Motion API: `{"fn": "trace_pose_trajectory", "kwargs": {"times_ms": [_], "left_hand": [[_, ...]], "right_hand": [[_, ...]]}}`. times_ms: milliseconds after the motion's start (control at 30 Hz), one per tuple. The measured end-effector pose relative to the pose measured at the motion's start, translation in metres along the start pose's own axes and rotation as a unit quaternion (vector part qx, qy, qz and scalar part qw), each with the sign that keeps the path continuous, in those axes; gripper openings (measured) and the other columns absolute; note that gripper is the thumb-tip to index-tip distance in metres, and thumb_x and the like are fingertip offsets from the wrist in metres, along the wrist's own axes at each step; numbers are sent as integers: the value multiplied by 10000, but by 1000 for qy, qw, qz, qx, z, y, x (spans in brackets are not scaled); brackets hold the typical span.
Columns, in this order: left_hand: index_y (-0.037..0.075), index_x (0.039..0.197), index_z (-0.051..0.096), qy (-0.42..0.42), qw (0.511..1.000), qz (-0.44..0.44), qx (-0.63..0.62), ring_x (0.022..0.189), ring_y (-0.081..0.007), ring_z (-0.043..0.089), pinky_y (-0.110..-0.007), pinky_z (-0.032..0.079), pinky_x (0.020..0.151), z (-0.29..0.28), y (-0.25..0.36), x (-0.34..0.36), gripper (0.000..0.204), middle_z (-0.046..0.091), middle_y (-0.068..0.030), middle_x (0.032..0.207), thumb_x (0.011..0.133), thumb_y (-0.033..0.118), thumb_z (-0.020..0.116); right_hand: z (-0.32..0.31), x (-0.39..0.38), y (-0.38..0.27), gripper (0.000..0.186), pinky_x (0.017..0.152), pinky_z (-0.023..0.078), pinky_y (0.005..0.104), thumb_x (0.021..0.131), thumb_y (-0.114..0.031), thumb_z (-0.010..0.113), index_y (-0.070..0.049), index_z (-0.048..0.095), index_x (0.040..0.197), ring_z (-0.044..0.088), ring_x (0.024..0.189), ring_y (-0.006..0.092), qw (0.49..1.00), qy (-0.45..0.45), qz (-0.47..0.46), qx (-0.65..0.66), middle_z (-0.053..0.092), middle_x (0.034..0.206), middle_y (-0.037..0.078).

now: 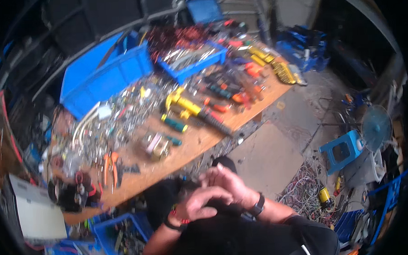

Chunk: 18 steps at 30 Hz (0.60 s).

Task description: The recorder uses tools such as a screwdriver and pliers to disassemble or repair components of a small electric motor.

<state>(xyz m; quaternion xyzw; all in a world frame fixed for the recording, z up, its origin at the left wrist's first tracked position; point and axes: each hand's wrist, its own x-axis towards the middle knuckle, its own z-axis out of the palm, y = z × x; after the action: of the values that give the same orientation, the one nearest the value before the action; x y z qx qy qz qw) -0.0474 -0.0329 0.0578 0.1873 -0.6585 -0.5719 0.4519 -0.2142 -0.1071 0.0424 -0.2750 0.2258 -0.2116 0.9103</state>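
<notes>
My left hand, a red beaded bracelet and a dark band at its wrist, is held in front of my body with fingers stretched out and thumb apart. Close beside it is my right hand, with a dark watch at the wrist, its fingers loosely apart. Neither shows anything held; they overlap in view, and I cannot tell whether they touch. Beyond them on the wooden workbench lie a boxy metallic part, a yellow hammer with a dark grip, a green-and-yellow cylindrical handle and orange-handled pliers.
Blue bins and a blue tray of metal pieces stand at the bench's back, amid scattered small parts. Below the bench sits another blue crate. A blue stool, a fan and tangled wires are right.
</notes>
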Motion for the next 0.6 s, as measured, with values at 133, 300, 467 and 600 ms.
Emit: {"fn": "trace_pose_trajectory", "kwargs": {"times_ms": [133,300,467,600], "left_hand": [[-58,1273,547,10,994,-15,-109,1164,-261,582,-389,447,1015,2,-9,4,584,611,-159,1220,925,391,684],[-54,1280,561,67,993,-9,-99,1140,-252,598,-377,463,994,-7,-8,-5,581,626,-157,1226,921,385,689],[-57,1274,577,70,993,8,-90,1104,-261,611,-385,471,974,-3,-2,-8,607,638,-171,1212,896,400,705],[-60,1252,590,53,994,8,-98,1090,-268,620,-390,477,966,0,1,-7,593,644,-168,1201,894,399,704]], "right_hand": [[0,-2,-9,650,509,508,209,1006,-583,403,18,589,1169,648,753,187,1000,10,-1,14,637,946,125],[-2,-4,-15,651,504,475,235,1008,-596,386,1,603,1152,608,636,177,999,-32,8,11,640,876,114],[6,-1,-6,655,584,512,282,1001,-612,390,-14,604,1160,640,749,193,1000,12,0,9,642,1002,105],[11,0,-1,663,537,499,288,1001,-617,385,-10,602,1159,637,740,196,999,54,-3,0,651,967,118]]}}
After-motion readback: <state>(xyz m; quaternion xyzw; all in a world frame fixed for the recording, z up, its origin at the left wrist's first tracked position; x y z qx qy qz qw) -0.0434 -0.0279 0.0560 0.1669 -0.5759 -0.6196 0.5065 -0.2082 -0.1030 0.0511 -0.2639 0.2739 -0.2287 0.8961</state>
